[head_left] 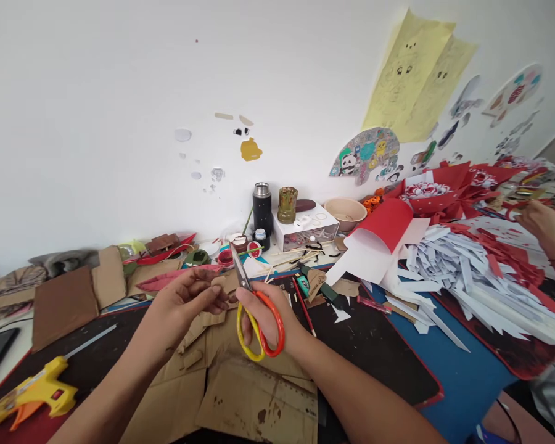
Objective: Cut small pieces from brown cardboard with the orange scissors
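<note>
My right hand (266, 311) grips scissors (254, 314) with orange and yellow loops, blades pointing up and away. My left hand (185, 302) pinches a small piece of brown cardboard (219, 283) right beside the blades. Both hands hover over a sheet of torn brown cardboard (240, 388) lying on the black mat (379, 364).
A yellow glue gun (32, 391) lies at the front left. Cardboard pieces (65, 302) sit at the left. A black flask (261, 206), jars and a white box (305, 231) stand by the wall. White and red paper strips (467, 271) pile at right, where another person's hand (548, 228) works.
</note>
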The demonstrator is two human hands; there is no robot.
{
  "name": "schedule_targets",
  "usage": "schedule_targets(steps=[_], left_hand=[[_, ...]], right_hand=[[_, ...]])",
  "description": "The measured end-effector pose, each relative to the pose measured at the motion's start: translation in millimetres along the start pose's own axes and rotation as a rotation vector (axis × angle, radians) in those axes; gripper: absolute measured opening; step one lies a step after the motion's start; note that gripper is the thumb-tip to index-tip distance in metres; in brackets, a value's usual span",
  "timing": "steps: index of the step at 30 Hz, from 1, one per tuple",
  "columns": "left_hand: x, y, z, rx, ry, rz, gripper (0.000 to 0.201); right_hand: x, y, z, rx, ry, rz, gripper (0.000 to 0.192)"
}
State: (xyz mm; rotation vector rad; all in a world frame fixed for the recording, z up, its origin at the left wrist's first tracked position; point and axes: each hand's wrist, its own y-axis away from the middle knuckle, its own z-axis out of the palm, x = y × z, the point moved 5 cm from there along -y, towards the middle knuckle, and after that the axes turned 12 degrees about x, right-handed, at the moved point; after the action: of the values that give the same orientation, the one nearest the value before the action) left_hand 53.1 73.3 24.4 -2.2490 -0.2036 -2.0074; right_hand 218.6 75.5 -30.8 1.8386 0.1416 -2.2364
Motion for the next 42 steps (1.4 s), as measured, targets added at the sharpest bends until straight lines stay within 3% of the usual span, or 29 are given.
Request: schedule_targets(steps=[10,15,24,37,42], left_hand=[[8,-4,-14.1,0.081,0.095,0.072,0.053],[8,-5,-15.9,0.112,0.049,0.104,0.055],[8,-2,-11.7,0.112,-0.100,0.118,0.051],[6,0,-4.2,0.019,-0.103,0.107,0.048],[5,-1,-4.5,0.030,-0.104,0.094,0.050]], right_hand=[[-2,7,12,-0.146,-0.086,-0.024,0.077],[5,11,10,-0.135,0.062,0.013,0.069],[1,14,3,-0.072,0.308,-0.115,0.037],[-11,17,4,-0.043,0.440,-0.169,0.033],[-18,18,3,-0.031,0.505,-0.277,0.031]])
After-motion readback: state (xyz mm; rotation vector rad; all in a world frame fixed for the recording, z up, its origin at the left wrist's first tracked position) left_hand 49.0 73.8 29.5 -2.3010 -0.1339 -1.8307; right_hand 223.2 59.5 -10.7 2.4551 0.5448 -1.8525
